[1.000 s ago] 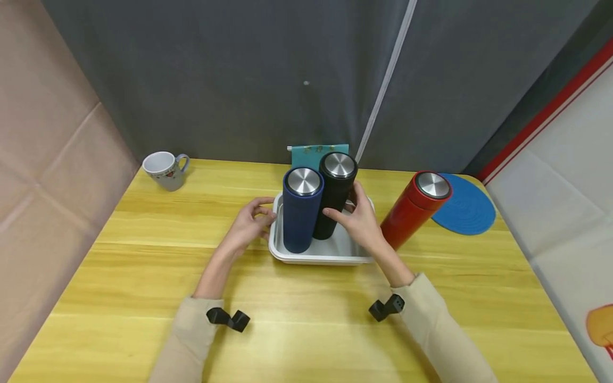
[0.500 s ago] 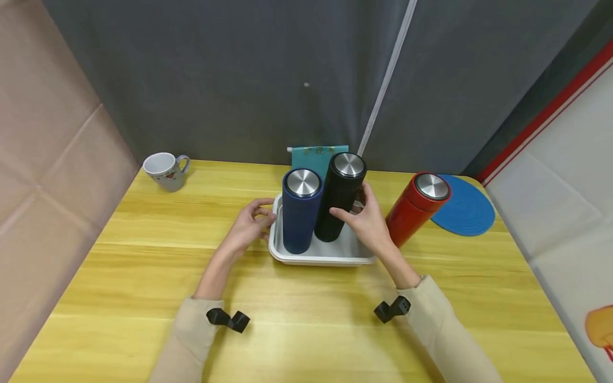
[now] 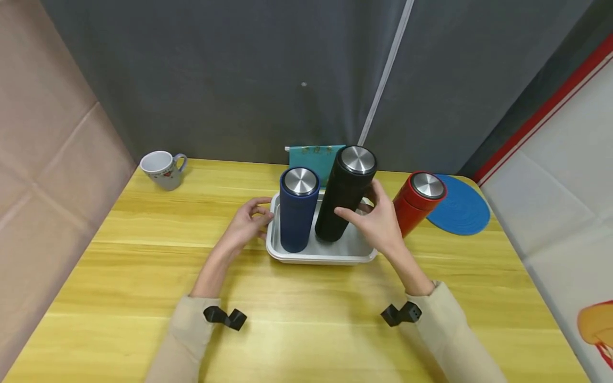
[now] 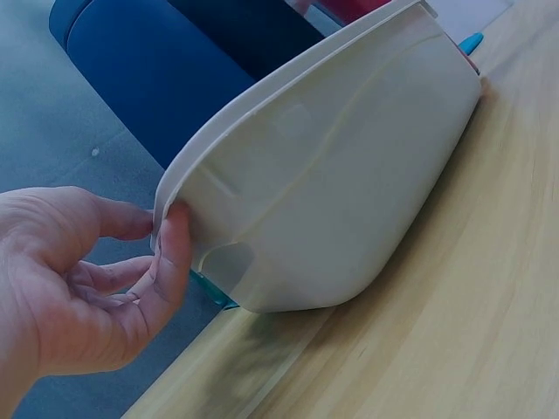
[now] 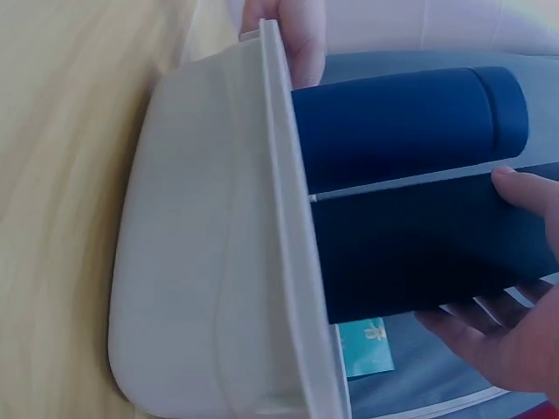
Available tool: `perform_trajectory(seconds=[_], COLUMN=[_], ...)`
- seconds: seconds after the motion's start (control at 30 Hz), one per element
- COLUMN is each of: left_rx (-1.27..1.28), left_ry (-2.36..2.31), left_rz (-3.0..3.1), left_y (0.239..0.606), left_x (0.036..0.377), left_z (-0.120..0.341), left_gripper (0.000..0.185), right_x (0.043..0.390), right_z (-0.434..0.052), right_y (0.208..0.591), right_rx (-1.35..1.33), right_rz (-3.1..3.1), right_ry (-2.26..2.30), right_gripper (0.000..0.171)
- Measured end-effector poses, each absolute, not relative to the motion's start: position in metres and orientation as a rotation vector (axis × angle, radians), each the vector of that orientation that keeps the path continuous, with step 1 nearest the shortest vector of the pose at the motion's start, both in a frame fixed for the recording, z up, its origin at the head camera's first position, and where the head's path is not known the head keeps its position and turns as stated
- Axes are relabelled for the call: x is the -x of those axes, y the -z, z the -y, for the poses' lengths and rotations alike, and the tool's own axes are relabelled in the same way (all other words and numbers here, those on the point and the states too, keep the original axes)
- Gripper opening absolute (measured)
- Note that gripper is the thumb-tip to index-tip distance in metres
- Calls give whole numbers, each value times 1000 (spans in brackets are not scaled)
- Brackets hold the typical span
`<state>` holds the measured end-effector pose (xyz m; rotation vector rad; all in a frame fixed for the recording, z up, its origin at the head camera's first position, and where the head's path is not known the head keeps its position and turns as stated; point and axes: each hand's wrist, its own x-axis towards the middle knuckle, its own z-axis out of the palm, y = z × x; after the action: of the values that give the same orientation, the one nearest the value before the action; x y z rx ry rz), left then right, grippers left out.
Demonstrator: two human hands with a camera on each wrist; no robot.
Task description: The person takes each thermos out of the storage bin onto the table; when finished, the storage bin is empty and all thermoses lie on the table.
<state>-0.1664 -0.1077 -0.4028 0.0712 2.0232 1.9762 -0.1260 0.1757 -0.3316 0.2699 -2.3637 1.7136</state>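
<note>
A black flask (image 3: 346, 194) with a steel lid leans to the right, its base low over the white tray (image 3: 320, 257). My right hand (image 3: 365, 210) grips it round the middle, thumb in front and fingers behind. In the right wrist view the right hand (image 5: 514, 262) wraps the black flask (image 5: 410, 257) beside the blue flask (image 5: 410, 122). The blue flask (image 3: 298, 210) stands upright in the tray's left half. My left hand (image 3: 261, 219) holds the tray's left rim; in the left wrist view the left hand's (image 4: 162, 237) fingers pinch the rim of the tray (image 4: 349, 192).
A red flask (image 3: 417, 202) stands right of the tray, close behind my right hand. A blue round mat (image 3: 462, 210) lies at the far right. A white mug (image 3: 163, 169) sits at the back left. A teal packet (image 3: 310, 157) leans behind the tray on the yellow table (image 3: 306, 319).
My right hand has raised the black flask and carried it to the right, away from the blue flask, tilting it. The left hand has stayed on the tray's rim.
</note>
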Motion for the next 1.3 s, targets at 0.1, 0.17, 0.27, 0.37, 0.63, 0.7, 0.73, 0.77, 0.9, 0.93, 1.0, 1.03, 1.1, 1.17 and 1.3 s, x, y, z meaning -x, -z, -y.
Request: perform_trajectory(seconds=[0.1, 0.17, 0.27, 0.37, 0.63, 0.7, 0.73, 0.77, 0.9, 0.93, 1.0, 1.03, 1.1, 1.17, 1.3], left_rx=[-68, -71, -67, -65, -79, -89, -86, -86, -80, -73, -72, -75, -76, -76, -68], left_ry=[-1972, -1967, -1963, -1962, -1968, -1966, -1968, -1969, -1964, -1966, -1964, -1965, -1962, -1960, -1965], left_rz=[-2031, -2035, -2038, -2041, -2026, -2032, -2033, -2034, -2044, -2043, -2042, -2040, -2036, -2034, -2026], left_y=[402, 402, 402, 401, 401, 402, 402, 402, 402, 402, 401, 401, 400, 401, 402], left_x=[166, 166, 166, 167, 166, 166, 167, 167, 167, 167, 167, 167, 167, 167, 167], left_z=[108, 108, 109, 109, 107, 107, 106, 106, 106, 106, 106, 106, 106, 106, 105], left_gripper=[44, 44, 44, 44, 45, 45, 45, 45, 45, 44, 44, 44, 45, 46, 45], right_x=[122, 120, 115, 111, 95, 91, 89, 87, 82, 81, 78, 77, 75, 73, 69], right_z=[-178, -180, -182, -183, -189, -191, -192, -193, -197, -199, -201, -203, -206, -210, -220], right_y=[326, 323, 316, 310, 300, 298, 297, 295, 290, 288, 285, 284, 282, 281, 281], right_rx=[-277, -281, -297, -315, -345, -353, -359, -362, -353, -346, -332, -331, -336, -343, -353], right_rz=[2365, 2361, 2343, 2321, 2279, 2276, 2276, 2271, 2250, 2252, 2261, 2269, 2282, 2294, 2304], right_ry=[-1736, -1749, -1773, -1784, -1789, -1781, -1773, -1769, -1749, -1737, -1708, -1687, -1645, -1604, -1545], right_gripper=[70, 69, 67, 66, 66, 67, 68, 68, 67, 67, 67, 67, 66, 66, 66])
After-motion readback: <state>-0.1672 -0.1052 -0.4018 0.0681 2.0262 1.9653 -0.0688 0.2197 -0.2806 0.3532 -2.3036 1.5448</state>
